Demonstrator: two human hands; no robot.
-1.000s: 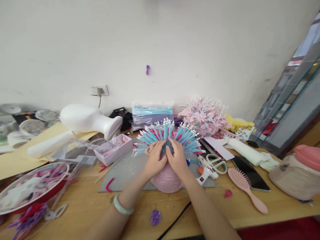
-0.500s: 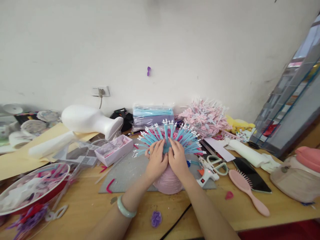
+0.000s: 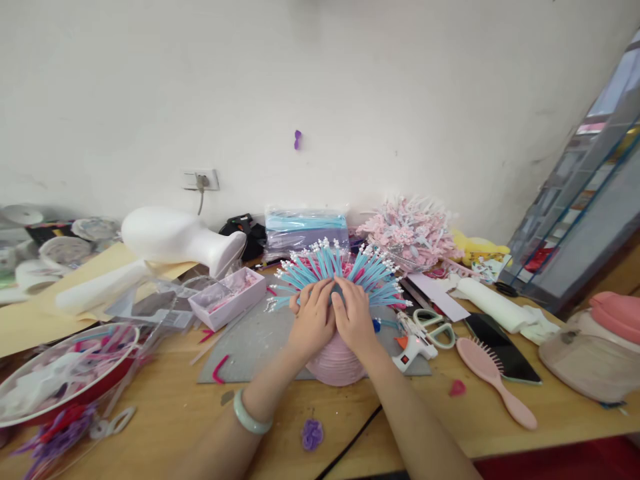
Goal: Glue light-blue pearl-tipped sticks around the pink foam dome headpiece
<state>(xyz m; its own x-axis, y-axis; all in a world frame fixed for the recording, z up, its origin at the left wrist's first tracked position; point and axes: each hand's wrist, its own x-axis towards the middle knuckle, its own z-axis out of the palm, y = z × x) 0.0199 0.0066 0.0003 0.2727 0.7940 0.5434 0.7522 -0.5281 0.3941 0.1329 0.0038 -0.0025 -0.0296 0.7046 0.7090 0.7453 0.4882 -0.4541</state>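
A fan of blue pipe-cleaner stems (image 3: 289, 277), tipped with small white beads, spreads out above a pink ribbed round base (image 3: 339, 365). Dark pink bits show among the stems. Both of my hands are at the near middle of the fan, fingertips almost meeting. My left hand (image 3: 314, 315), with a pale green bangle (image 3: 249, 415) on its wrist, has its fingers bent closed on the stems. My right hand (image 3: 354, 316) is closed against them from the other side, its thumb beside the left hand. The stems' lower ends are hidden under my fingers.
A grey mat (image 3: 245, 357) lies under the base. To the right are a white glue gun (image 3: 416, 352), scissors (image 3: 441, 335) and a pink hairbrush (image 3: 493, 377). A lilac box (image 3: 227, 303), a white foam head (image 3: 173, 233) and a red-white basin (image 3: 107, 383) stand left.
My fingertips have come closer together over the middle stems, and the right thumb has shifted up. The middle stems lean apart more, leaving a gap. Both hands stay at the fan.
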